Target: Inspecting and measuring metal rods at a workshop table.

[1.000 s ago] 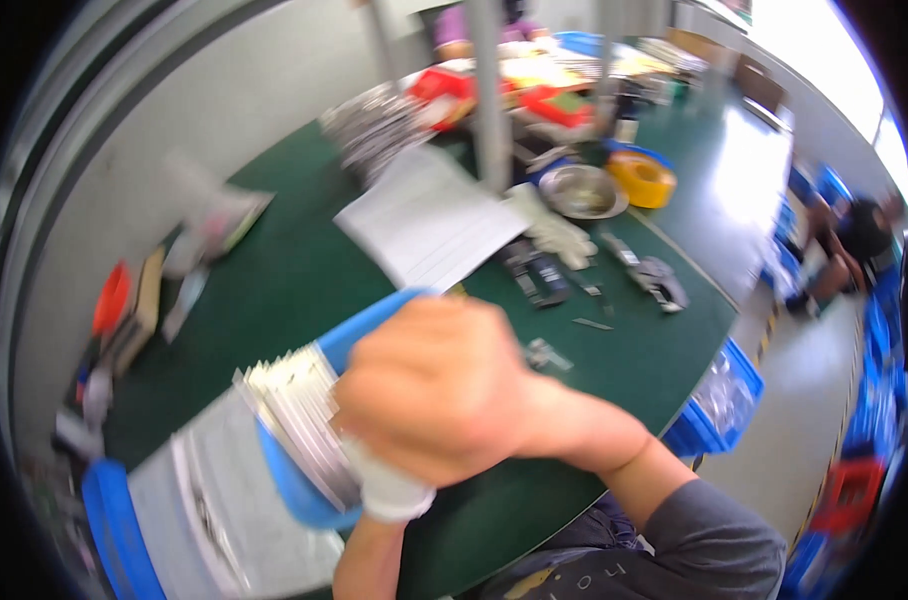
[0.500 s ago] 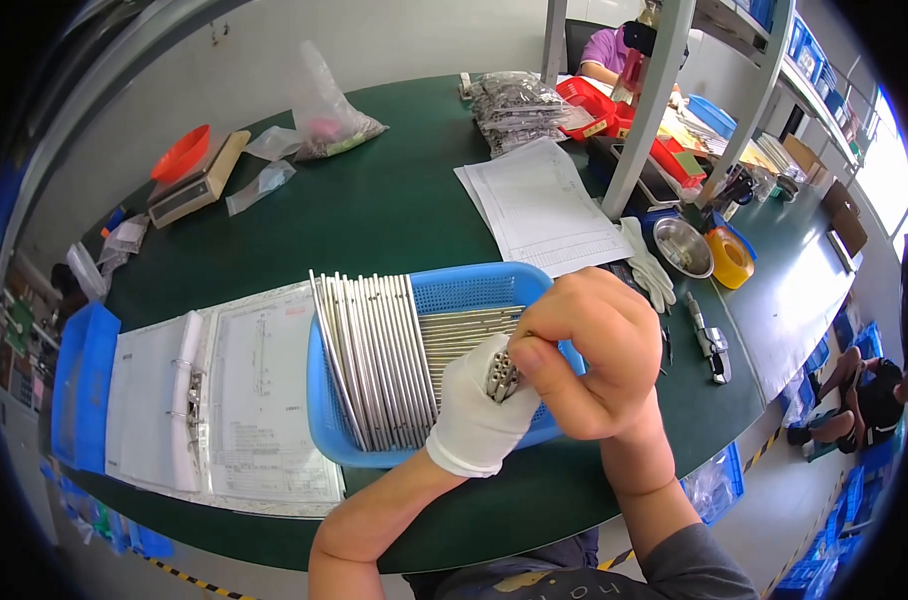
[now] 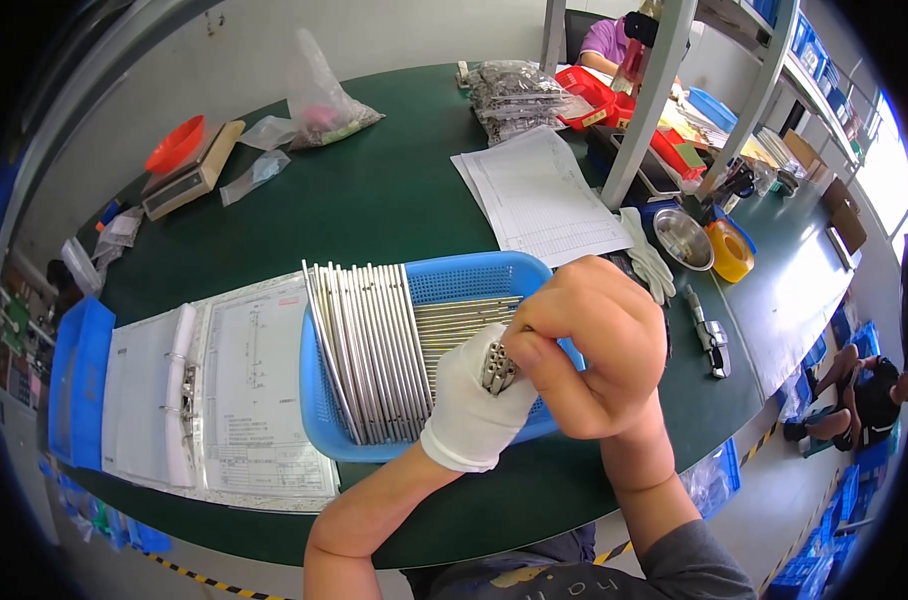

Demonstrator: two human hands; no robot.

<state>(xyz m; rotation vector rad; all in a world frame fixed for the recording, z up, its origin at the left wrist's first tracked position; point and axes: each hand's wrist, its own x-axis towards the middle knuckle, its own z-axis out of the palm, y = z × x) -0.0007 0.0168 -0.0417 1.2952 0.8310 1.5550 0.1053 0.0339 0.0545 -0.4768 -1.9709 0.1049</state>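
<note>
Left hand (image 3: 477,410) clasps thin rods (image 3: 497,370), possibly hollow.

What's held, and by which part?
White-gloved left hand: a bundle of thin silvery metal rods, gripped near the ends facing the camera. Bare right hand: curled beside those ends; whether it holds anything cannot be told.

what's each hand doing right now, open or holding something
Left hand, gloved: closed around a bundle of metal rods.
Right hand, bare: closed beside the rod ends; whether it grips anything cannot be told.
</note>
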